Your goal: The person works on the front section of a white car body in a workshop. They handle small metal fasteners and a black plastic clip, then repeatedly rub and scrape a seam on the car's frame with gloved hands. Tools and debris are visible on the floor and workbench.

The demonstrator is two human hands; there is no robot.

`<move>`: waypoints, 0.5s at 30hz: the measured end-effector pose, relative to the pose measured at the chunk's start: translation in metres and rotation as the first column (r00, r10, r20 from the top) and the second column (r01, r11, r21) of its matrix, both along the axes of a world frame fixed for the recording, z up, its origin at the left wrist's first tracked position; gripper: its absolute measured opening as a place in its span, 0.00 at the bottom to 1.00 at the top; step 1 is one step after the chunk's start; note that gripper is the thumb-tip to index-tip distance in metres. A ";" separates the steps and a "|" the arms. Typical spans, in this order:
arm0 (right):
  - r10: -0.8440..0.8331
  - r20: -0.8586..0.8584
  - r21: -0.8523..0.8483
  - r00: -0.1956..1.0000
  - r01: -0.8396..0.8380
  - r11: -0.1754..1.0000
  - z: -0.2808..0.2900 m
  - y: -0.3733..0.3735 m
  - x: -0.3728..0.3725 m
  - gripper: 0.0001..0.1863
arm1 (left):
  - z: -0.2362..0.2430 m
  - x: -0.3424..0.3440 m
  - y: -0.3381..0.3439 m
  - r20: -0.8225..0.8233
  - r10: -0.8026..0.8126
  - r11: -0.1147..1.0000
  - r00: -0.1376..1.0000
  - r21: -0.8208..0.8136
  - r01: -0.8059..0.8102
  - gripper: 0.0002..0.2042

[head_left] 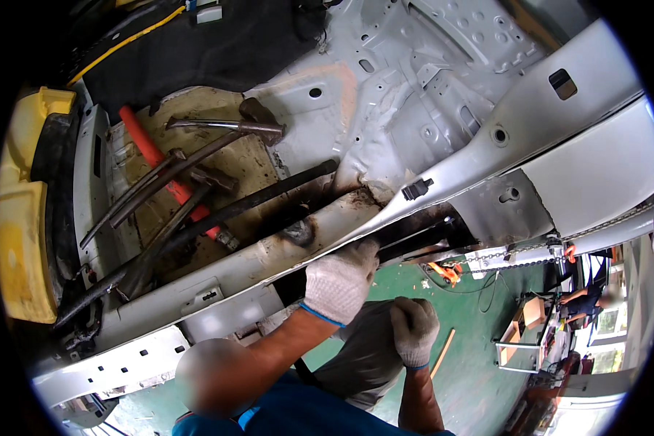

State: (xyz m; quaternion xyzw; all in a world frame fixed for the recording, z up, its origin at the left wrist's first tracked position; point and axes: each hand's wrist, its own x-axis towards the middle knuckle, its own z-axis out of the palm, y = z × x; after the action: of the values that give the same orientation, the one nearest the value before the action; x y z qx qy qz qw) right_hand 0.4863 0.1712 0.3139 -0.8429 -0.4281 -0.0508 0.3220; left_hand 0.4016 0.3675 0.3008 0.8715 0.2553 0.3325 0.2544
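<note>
My left hand [339, 283], in a white knit glove with a blue cuff, reaches into the cut-open sill [378, 227] of a light grey car body. Its fingers are closed round the near end of a thin metal rod [418, 237], which runs right inside the blackened opening; part of the grip is hidden. My right hand [414, 330], gloved alike, rests curled in a fist on my grey-trousered knee [367, 341], with nothing showing in it. Scorched, bare metal [298, 231] lies along the sill just above my left hand.
On the car floor lie hammers [265, 129], a long dark bar [269, 192] and a red-orange tube [152, 156]. A chain [610, 221] runs along the sill at right. Beyond the green floor [487, 312] stand a trolley [519, 356] and another person [592, 298].
</note>
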 end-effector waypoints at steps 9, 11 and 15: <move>-0.004 0.003 0.008 1.000 0.004 1.000 0.003 0.003 -0.006 0.09 | 0.047 -0.017 -0.004 -0.021 0.067 0.998 0.998 -0.012 -0.067 0.10; -0.006 -0.004 0.014 1.000 0.006 1.000 0.003 0.002 -0.006 0.09 | 0.062 -0.024 0.003 -0.015 0.050 0.999 0.999 -0.003 -0.050 0.11; 0.007 0.003 0.010 1.000 -0.007 1.000 0.000 0.002 -0.004 0.09 | 0.087 -0.027 0.015 0.000 -0.020 1.000 1.000 0.019 0.020 0.11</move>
State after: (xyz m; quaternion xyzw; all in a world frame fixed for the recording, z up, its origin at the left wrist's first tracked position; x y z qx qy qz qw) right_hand 0.4827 0.1730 0.3141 -0.8396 -0.4313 -0.0531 0.3259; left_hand 0.3747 0.3825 0.3882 0.8763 0.2434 0.3326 0.2495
